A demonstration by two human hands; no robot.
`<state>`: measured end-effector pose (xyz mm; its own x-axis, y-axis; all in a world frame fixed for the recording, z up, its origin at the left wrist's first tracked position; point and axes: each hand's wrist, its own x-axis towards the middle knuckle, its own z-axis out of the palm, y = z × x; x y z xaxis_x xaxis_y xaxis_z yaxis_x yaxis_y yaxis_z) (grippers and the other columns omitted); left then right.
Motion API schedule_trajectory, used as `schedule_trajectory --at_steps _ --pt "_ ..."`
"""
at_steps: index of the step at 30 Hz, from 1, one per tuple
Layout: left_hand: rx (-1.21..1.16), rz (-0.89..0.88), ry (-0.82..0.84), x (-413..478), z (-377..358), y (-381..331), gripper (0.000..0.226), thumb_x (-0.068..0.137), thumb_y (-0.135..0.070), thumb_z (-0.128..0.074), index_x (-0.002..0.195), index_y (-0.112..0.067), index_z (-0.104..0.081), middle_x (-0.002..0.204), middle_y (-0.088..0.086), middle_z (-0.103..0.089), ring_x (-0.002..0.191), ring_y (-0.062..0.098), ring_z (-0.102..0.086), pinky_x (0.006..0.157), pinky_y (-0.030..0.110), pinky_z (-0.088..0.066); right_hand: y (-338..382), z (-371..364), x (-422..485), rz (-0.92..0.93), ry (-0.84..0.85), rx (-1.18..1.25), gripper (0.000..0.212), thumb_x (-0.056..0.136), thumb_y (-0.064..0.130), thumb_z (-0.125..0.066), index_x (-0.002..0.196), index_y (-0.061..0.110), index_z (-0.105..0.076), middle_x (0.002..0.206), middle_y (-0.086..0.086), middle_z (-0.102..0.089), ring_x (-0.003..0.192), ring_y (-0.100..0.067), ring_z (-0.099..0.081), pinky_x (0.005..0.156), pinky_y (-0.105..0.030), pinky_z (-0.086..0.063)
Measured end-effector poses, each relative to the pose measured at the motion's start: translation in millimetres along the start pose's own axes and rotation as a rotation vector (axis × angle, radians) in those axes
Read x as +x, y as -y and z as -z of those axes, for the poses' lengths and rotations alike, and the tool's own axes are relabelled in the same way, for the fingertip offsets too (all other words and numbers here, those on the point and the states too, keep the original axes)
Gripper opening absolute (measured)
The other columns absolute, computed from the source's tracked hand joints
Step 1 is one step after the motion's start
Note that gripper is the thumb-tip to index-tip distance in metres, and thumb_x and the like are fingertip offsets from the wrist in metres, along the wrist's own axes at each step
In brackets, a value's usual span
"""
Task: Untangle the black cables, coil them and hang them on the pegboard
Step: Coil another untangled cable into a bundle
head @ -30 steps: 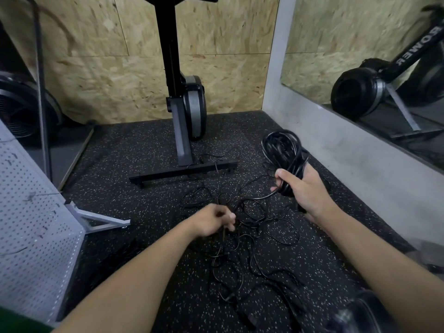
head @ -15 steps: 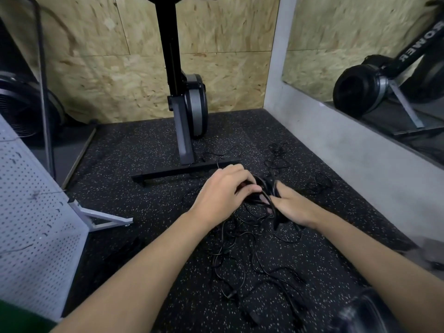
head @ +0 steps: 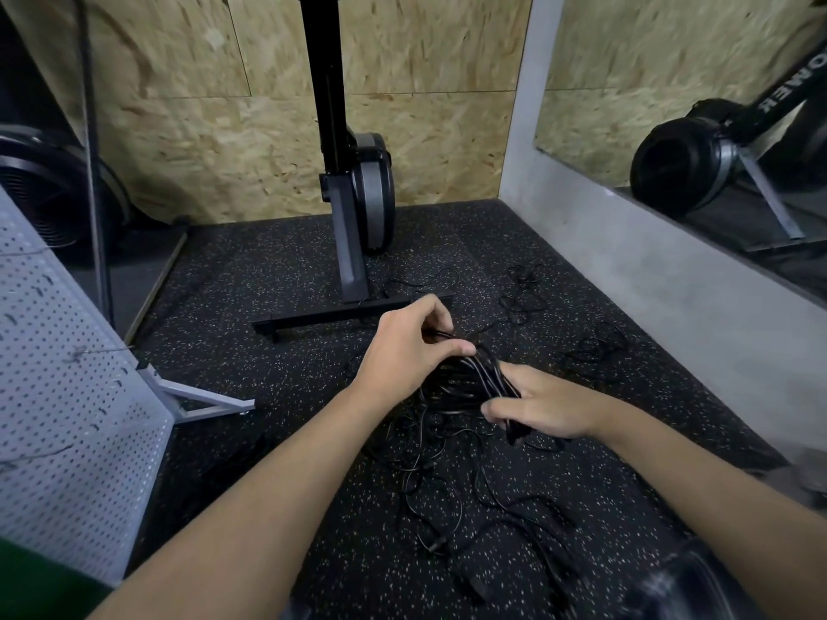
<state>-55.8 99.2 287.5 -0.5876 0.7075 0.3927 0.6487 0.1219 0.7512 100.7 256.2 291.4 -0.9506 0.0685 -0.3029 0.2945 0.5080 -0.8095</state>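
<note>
Hands on a bundle of black cables low over the floor (head: 277,279).

The right hand (head: 548,407) grips the gathered cable bundle (head: 470,380), its thumb pressed across the strands. The left hand (head: 409,351) pinches a single strand on the bundle's far side with curled fingers (head: 432,313). Loose cables (head: 447,490) lie tangled on the floor under the hands and nearer the person. The white pegboard (head: 67,396) stands at the floor's left edge, well apart from them. An exercise machine (head: 358,194) stands near the far wall.
</note>
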Motion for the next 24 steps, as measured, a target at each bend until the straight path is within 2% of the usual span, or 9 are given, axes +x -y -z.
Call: schedule_trajectory --at_steps 3,4,7,9,11,14,16,20,24 --pt "-0.001 0.063 0.086 -1.7 5.6 4.0 0.032 0.081 -0.045 -0.086 0.084 -0.02 -0.067 0.084 -0.009 -0.07 0.083 0.005 -0.064 0.076 0.018 -0.049 2.4 -2.0 -5.5 0.047 0.031 -0.004 0.01 0.104 0.013 -0.058 0.104 0.023 -0.058 0.078 0.02 -0.067 0.079 0.002 -0.062 0.075 -0.019 -0.049" --pt "-0.014 0.118 0.119 -2.6 7.7 8.0 0.035 0.087 -0.051 -0.079 0.083 -0.018 -0.068 0.082 -0.01 -0.07 0.081 0.003 -0.064 0.078 0.022 -0.05 3.2 -0.5 -6.9 0.059 0.019 -0.003 0.007 0.104 0.012 -0.058 0.102 0.019 -0.058 0.077 0.019 -0.067 0.077 0.001 -0.062 0.074 -0.019 -0.049" --pt "-0.139 0.333 0.243 -3.8 13.7 23.5 0.063 0.103 -0.064 -0.045 0.077 -0.009 -0.061 0.071 -0.011 -0.066 0.075 0.004 -0.064 0.088 0.035 -0.048 8.0 7.7 -11.0 0.111 -0.044 0.036 0.006 0.103 0.013 -0.06 0.099 0.009 -0.059 0.078 0.009 -0.065 0.076 -0.007 -0.061 0.073 -0.021 -0.05" --pt "-0.256 0.442 0.269 -2.9 14.2 33.2 0.058 0.106 -0.058 -0.036 0.083 -0.015 -0.068 0.089 -0.005 -0.075 0.096 0.016 -0.068 0.106 0.046 -0.046 10.1 13.5 -12.8 0.124 -0.079 0.079 0.008 0.103 0.015 -0.06 0.098 0.008 -0.059 0.079 0.005 -0.064 0.076 -0.01 -0.06 0.072 -0.022 -0.05" --pt "-0.228 0.472 0.311 -1.7 11.3 39.9 0.041 0.104 -0.045 -0.041 0.094 -0.02 -0.072 0.108 -0.001 -0.076 0.113 0.026 -0.065 0.113 0.05 -0.042 10.8 18.4 -15.1 0.123 -0.122 0.074 0.011 0.103 0.017 -0.06 0.099 0.007 -0.059 0.08 0.002 -0.063 0.077 -0.011 -0.06 0.073 -0.023 -0.05" --pt "-0.117 0.406 0.378 -5.8 -0.2 48.1 0.016 0.105 -0.028 -0.057 0.108 -0.023 -0.071 0.113 0.006 -0.072 0.115 0.031 -0.064 0.107 0.048 -0.046 7.3 23.4 -16.2 0.14 -0.193 0.058 0.016 0.103 0.017 -0.06 0.099 0.002 -0.059 0.081 0.002 -0.064 0.077 -0.01 -0.06 0.077 -0.026 -0.049" --pt "-0.091 0.365 0.372 -7.7 -5.9 50.1 0.015 0.106 -0.022 -0.058 0.109 -0.024 -0.072 0.11 0.004 -0.074 0.109 0.028 -0.067 0.101 0.046 -0.051 6.8 23.5 -15.7 0.156 -0.236 0.042 0.017 0.104 0.016 -0.059 0.1 -0.001 -0.059 0.083 0.001 -0.065 0.077 -0.01 -0.06 0.078 -0.028 -0.05" --pt "-0.388 0.45 0.245 -2.4 -7.2 35.3 0.017 0.107 -0.006 -0.053 0.109 -0.003 -0.07 0.104 0.013 -0.078 0.096 0.026 -0.074 0.092 0.041 -0.062 0.6 17.5 -7.5 0.15 -0.415 0.022 0.008 0.103 0.02 -0.06 0.104 0.012 -0.062 0.088 -0.001 -0.07 0.084 -0.013 -0.066 0.09 -0.039 -0.054" --pt "-0.604 0.468 0.078 4.5 -11.9 2.4 0.015 0.105 -0.002 -0.056 0.113 0.004 -0.067 0.1 0.014 -0.079 0.085 0.023 -0.078 0.075 0.032 -0.065 -2.8 13.4 1.4 0.111 -0.572 0.029 0.007 0.104 0.024 -0.059 0.109 0.019 -0.062 0.097 -0.003 -0.072 0.092 -0.011 -0.068 0.098 -0.039 -0.053"
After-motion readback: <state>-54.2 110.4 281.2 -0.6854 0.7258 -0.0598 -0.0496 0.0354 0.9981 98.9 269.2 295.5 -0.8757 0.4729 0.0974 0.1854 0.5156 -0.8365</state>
